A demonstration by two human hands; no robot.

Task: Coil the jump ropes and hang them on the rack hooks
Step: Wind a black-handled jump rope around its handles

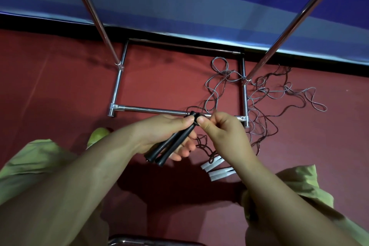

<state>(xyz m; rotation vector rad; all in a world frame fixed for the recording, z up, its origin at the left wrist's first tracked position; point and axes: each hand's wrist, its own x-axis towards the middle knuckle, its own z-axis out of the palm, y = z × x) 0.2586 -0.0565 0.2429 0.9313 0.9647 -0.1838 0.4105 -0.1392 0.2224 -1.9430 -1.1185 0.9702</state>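
Coiling barely begun: my left hand [169,136] grips pair of slim black plastic handles [171,146]; right hand [221,132] pinches thin dark cord [201,144] at handle tops; rope tangled on red floor [60,86]; next, gather loops untangled

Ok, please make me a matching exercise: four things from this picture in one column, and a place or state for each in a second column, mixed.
Things:
1. black handles
2. white handles
3. grey rope
4. right hand

Places or states:
A. lying on the red floor, near the right forearm
B. held together in the left hand
C. pinching at the top ends of the black handles
D. loose and tangled around the rack base

Pairs: 1-B, 2-A, 3-D, 4-C
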